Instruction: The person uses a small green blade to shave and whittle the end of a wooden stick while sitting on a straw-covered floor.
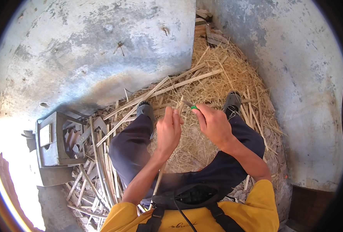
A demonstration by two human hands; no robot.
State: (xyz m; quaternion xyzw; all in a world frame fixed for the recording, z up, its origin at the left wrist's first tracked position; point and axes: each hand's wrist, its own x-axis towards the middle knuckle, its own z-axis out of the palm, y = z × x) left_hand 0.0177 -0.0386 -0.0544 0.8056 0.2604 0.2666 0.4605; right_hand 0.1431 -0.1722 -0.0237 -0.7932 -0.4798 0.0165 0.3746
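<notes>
My left hand [169, 129] is closed around a thin pale strip of wood or bamboo [180, 105]. The strip's tip sticks up past my fingers, and a lower length shows below my wrist beside my left thigh. A small knife with a green handle [194, 108] is gripped in my right hand [214, 125]. Its blade points left and lies close to the strip's tip; whether it touches cannot be made out. Most of the handle is hidden in my fingers. Both hands are above the floor between my knees.
Shavings [233, 67] cover the floor. Long strips [187, 82] lie across it beyond my feet, and several more [105, 170] are piled at my left. A grey box-like frame [49, 143] stands farther left. Worn walls [113, 46] rise ahead and at the right.
</notes>
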